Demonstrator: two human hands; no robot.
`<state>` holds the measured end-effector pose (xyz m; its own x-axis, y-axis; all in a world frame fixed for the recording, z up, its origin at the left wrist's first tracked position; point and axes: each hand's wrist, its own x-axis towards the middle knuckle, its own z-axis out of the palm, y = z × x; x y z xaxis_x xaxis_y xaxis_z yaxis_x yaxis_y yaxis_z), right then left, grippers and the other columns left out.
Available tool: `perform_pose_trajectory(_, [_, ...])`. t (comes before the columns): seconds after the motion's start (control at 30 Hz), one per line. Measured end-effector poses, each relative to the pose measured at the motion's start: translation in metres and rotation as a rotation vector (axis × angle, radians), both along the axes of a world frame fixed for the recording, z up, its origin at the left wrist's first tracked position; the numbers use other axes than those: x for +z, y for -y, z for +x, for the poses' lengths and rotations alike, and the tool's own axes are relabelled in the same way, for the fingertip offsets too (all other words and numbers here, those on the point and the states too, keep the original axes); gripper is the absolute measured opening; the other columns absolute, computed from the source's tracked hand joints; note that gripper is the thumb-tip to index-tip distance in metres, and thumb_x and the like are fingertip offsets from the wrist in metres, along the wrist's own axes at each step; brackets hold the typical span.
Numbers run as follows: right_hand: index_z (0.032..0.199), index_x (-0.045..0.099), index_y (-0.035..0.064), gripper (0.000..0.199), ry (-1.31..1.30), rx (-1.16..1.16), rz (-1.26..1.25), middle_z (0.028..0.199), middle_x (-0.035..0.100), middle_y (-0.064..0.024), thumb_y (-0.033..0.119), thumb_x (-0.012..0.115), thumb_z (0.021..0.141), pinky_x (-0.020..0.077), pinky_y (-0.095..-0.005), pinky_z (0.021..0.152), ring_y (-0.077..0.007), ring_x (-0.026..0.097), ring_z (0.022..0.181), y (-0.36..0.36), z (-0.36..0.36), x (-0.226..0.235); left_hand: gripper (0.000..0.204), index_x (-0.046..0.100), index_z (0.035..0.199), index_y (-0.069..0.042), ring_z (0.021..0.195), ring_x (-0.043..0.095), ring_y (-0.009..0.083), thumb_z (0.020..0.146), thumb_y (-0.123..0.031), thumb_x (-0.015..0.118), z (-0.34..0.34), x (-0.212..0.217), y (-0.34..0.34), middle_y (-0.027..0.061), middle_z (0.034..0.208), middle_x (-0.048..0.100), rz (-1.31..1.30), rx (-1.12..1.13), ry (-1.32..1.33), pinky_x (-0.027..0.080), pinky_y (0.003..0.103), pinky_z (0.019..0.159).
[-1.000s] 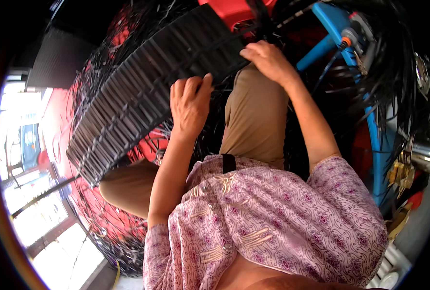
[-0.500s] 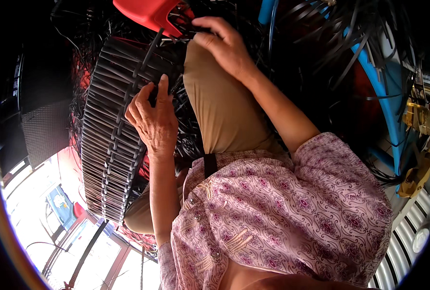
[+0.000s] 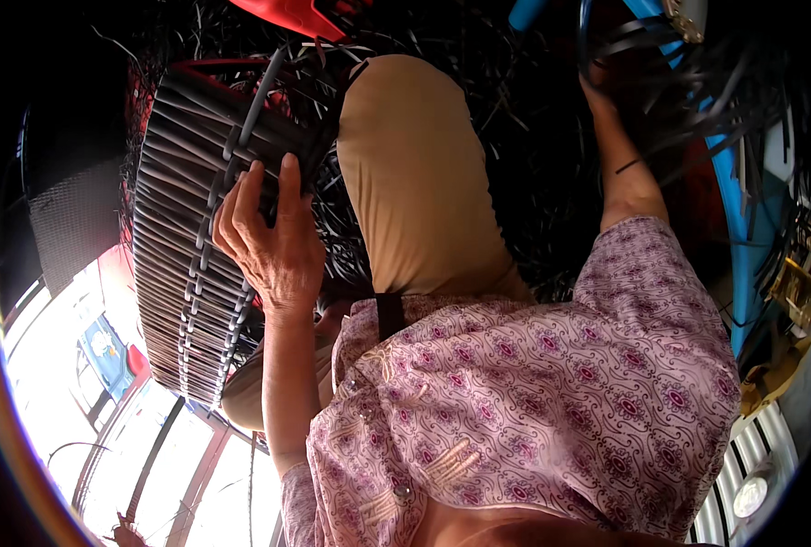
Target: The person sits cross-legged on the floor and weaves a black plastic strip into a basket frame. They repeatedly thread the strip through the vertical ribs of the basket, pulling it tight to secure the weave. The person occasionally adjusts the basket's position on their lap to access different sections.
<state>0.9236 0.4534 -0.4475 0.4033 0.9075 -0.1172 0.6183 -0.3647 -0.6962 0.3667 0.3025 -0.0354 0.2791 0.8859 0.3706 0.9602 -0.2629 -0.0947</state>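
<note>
A woven panel (image 3: 191,273) of dark grey strips is seen left of the tan trouser knee (image 3: 410,173), stretched over a red frame (image 3: 232,66) whose bar shows at the panel's upper edge. The left hand (image 3: 268,242) is laid on the panel's right side, just beside the knee, with the fingers (image 3: 289,182) curled over the strips and closed on the panel. Around the knee, above and to its right, a heap of loose black strips (image 3: 551,155) is spread. The right hand (image 3: 601,77) is reached up to the right of the knee into hanging strips; it is mostly hidden there, so its grip cannot be told. Farther right of the knee, a blue bar (image 3: 743,246) is seen.
</note>
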Motion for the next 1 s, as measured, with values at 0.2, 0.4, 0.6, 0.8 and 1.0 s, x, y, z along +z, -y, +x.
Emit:
perform_pose_trajectory(0.2, [0.101,0.067,0.0040,0.024,0.345,0.235,-0.060,0.093,0.066,-0.0123,0.026,0.061,0.094,0.0499,-0.0373,0.073,-0.0254,0.062,0.081,-0.003,-0.014,-0.074,0.055,0.064,0.132,-0.023,0.122,0.050,0.0285,0.079,-0.009,0.075,0.001,0.001,-0.004,0.0076,0.131,0.054,-0.028,0.015,0.032,0.037,0.045,0.105])
perform_pose_trajectory(0.4, [0.092,0.069,0.0047,0.023,0.543,0.363,-0.039,0.086,0.066,-0.0145,0.026,0.059,0.094,0.0507,-0.0395,0.067,-0.0283,0.062,0.074,0.014,-0.034,-0.100,0.039,0.067,0.129,-0.016,0.121,0.051,0.0343,0.090,-0.017,0.066,-0.001,-0.002,-0.004,0.0150,0.131,0.055,-0.039,-0.001,-0.002,0.038,0.049,0.104])
perform_pose_trajectory(0.6, [0.084,0.070,0.0054,0.027,0.617,0.407,0.136,0.078,0.066,-0.0166,0.026,0.057,0.095,0.0516,-0.0416,0.060,-0.0312,0.062,0.067,0.020,-0.029,-0.121,0.037,0.067,0.129,-0.016,0.119,0.052,0.0344,0.092,-0.019,0.064,-0.002,0.001,-0.006,0.0148,0.129,0.056,-0.038,-0.023,0.013,0.039,0.048,0.103])
perform_pose_trajectory(0.8, [0.099,0.071,0.0069,0.022,0.789,0.348,-0.555,0.097,0.069,-0.0176,0.024,0.063,0.088,0.0547,-0.0469,0.079,-0.0365,0.066,0.092,0.033,-0.012,-0.152,0.058,0.066,0.126,-0.025,0.118,0.054,0.0282,0.072,-0.006,0.078,-0.002,0.000,-0.021,0.0084,0.128,0.057,-0.003,-0.027,0.079,0.041,0.044,0.101])
perform_pose_trajectory(1.0, [0.095,0.069,0.0076,0.018,0.722,0.586,-0.109,0.097,0.067,-0.0174,0.023,0.062,0.087,0.0552,-0.0478,0.072,-0.0376,0.066,0.086,0.041,-0.056,-0.054,0.048,0.066,0.129,-0.020,0.121,0.051,0.0318,0.082,-0.012,0.070,0.000,-0.001,-0.006,0.0120,0.130,0.056,-0.029,0.001,0.025,0.037,0.047,0.104])
